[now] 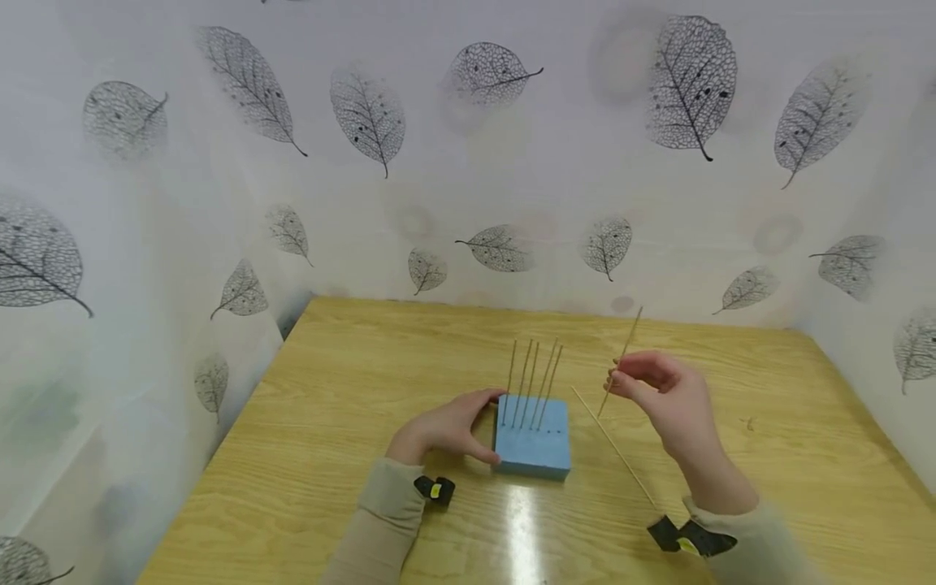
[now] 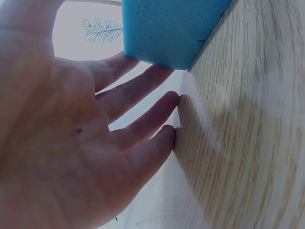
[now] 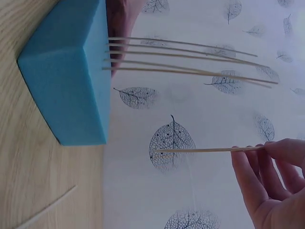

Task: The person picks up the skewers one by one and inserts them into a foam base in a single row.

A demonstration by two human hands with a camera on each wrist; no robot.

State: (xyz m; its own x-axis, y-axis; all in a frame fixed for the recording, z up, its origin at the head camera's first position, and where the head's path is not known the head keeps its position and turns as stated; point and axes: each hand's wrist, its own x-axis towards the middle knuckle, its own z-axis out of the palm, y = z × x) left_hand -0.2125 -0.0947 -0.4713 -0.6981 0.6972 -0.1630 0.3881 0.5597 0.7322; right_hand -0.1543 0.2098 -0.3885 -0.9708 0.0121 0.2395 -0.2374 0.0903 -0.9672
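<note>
A light blue foam block [image 1: 532, 452] sits on the table with several thin wooden skewers [image 1: 522, 386] standing in it in a row. A few small holes show in its top, to the right of the skewers. My left hand [image 1: 457, 426] holds the block at its left side, thumb at the near corner and fingertips at the far one. Off to the block's right, my right hand [image 1: 669, 398] pinches another skewer [image 3: 205, 150] between thumb and fingertips, raised and slightly tilted. In the right wrist view its lower end points toward the table side, apart from the block.
One loose skewer [image 1: 617, 451] lies slantwise on the wooden table [image 1: 351, 374], between the block and my right forearm. A pale curtain [image 1: 541, 171] printed with dark leaves hangs behind and beside the table. Each wrist wears a black strap [image 1: 436, 491].
</note>
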